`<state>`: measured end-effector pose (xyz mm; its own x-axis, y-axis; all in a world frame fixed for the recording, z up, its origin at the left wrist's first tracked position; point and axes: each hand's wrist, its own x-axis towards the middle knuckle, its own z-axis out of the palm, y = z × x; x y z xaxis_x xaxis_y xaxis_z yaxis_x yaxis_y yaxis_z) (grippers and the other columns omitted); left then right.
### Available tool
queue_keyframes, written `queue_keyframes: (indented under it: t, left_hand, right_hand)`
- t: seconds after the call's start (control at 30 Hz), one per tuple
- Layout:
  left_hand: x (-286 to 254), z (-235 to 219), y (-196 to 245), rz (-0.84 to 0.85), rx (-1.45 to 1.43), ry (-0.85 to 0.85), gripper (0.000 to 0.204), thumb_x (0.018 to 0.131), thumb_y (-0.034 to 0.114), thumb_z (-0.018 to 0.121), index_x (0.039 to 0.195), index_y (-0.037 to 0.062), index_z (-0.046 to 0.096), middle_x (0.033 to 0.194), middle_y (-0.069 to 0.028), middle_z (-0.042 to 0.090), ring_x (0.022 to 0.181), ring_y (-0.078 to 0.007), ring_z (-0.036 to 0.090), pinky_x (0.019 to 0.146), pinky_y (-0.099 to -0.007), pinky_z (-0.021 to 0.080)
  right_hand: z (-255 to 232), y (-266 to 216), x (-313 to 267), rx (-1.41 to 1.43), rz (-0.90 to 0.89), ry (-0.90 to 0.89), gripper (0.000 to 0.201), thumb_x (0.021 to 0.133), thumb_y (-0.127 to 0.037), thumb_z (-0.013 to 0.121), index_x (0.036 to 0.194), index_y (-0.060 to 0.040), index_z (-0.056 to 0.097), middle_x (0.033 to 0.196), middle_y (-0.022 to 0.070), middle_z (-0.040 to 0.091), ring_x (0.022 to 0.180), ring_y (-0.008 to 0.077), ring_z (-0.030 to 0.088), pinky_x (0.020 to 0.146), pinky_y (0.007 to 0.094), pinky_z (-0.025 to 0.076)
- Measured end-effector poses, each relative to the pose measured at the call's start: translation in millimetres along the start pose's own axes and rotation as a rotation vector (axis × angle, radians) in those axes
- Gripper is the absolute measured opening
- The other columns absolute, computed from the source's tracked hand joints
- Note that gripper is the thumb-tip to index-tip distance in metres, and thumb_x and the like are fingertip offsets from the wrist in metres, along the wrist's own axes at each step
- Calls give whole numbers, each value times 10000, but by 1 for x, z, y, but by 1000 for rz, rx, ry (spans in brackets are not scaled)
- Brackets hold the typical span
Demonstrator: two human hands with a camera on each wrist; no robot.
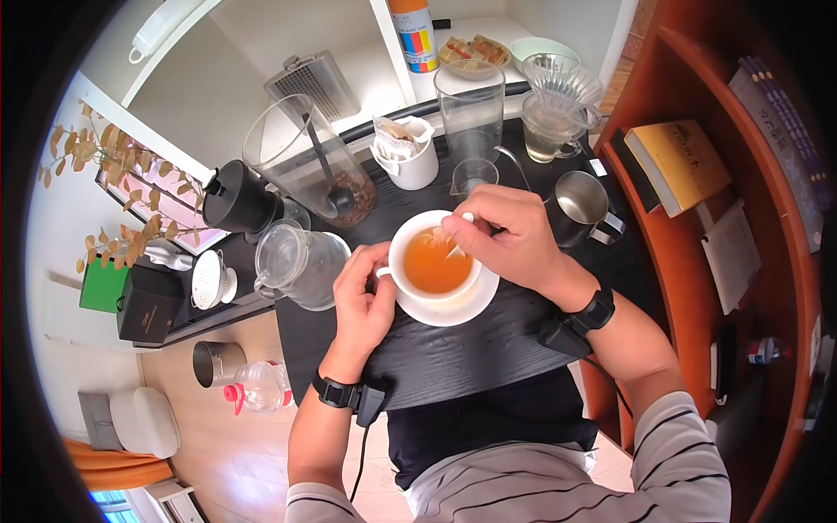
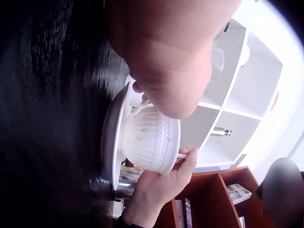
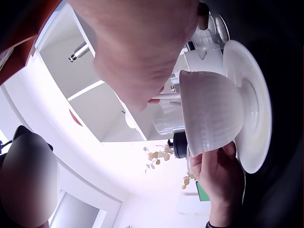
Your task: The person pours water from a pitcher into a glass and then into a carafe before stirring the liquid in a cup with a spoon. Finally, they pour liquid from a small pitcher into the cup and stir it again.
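Note:
A white ribbed cup [image 2: 149, 137] with an orange-brown drink [image 1: 433, 268] stands on a white saucer [image 1: 471, 310] in the head view. My left hand [image 1: 364, 298] holds the cup by its handle, on the left side. Above the rim, my right hand [image 1: 513, 231] pinches the end of a slim white spoon [image 1: 454, 250]. Its lower end dips into the drink. In the left wrist view the right hand [image 2: 164, 187] shows beyond the cup. From the right wrist the left hand [image 3: 220, 178] appears at the cup's far side, the handle mostly hidden by its fingers.
Around the cup on the black table [image 1: 349, 388] stand a glass pitcher [image 1: 301, 266], a tall glass jar with beans [image 1: 349, 196], a white mug with sachets [image 1: 414, 166], a small glass beaker [image 1: 473, 177] and a metal jug [image 1: 580, 199]. A reddish-brown bookshelf [image 1: 767, 174] rises at right.

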<state>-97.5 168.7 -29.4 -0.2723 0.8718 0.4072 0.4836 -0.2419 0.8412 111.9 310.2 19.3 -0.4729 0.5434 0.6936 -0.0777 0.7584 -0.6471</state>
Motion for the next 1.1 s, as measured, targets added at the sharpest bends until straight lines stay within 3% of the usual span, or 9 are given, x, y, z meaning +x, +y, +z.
queue_keyframes:
  t: [0.17,0.33,0.4,0.5,0.6,0.73,0.8,0.9,1.1]
  left_hand:
    - [1,-1,-1,15,15,-7,316,911,-60,590,1197,1,709,917,-27,621,737,-89,535,621,-240,415]
    - [-1,-1,-1,10,-1,-1,318,908,-62,584,1194,-1,709,922,-30,626,735,-93,535,623,-242,417]
    - [-2,-6,-4,-42,14,-81,274,996,-48,592,1257,-28,669,1060,-38,625,974,-123,622,872,-256,493]
    - [-2,-6,-3,-49,25,-85,274,998,-54,585,1257,-26,669,1057,-36,623,975,-122,621,872,-255,491]
    - [1,0,-3,14,2,-10,327,906,-70,578,1198,-1,708,927,-34,630,739,-94,539,623,-238,418]
    - [1,-2,-1,21,3,-6,331,904,-70,577,1200,0,709,920,-34,628,736,-95,538,623,-241,419]
    - [-2,-6,-1,-72,5,-87,280,994,-50,587,1261,-27,668,1079,-43,632,997,-126,622,886,-257,492]
    - [0,0,-2,9,1,-3,330,904,-65,581,1201,0,710,908,-34,630,732,-99,535,626,-248,422]
    - [0,0,-1,-5,0,0,332,902,-63,578,1200,1,710,910,-35,628,735,-100,538,629,-248,423]
  right_hand:
    - [1,-7,1,136,-17,-167,141,914,-131,833,903,-16,752,724,61,639,600,186,597,542,330,441]
    - [2,-3,2,67,-48,-60,112,928,-119,817,925,-20,763,738,66,647,596,183,594,547,322,450]
    - [3,-2,2,21,-50,-1,112,932,-113,812,920,-17,757,742,68,647,596,181,593,548,319,451]
    - [2,-2,3,15,-24,72,116,947,-110,798,913,-13,743,747,65,645,594,167,591,547,310,448]
    - [1,-5,1,14,77,38,142,972,-112,774,902,-1,721,724,57,624,590,131,579,545,295,440]
    - [1,-5,-1,150,244,-44,175,1014,-130,742,905,3,708,708,16,626,606,55,545,548,257,422]
    - [2,-3,-1,219,297,-72,186,1026,-139,735,908,1,705,705,-6,631,617,29,534,553,241,418]
    - [6,3,-3,297,355,-29,183,1041,-154,732,930,-9,713,724,-47,652,647,-6,539,571,212,420]
    - [6,9,-1,346,387,76,137,1066,-149,706,1031,-17,716,786,-39,666,696,3,582,623,188,453]
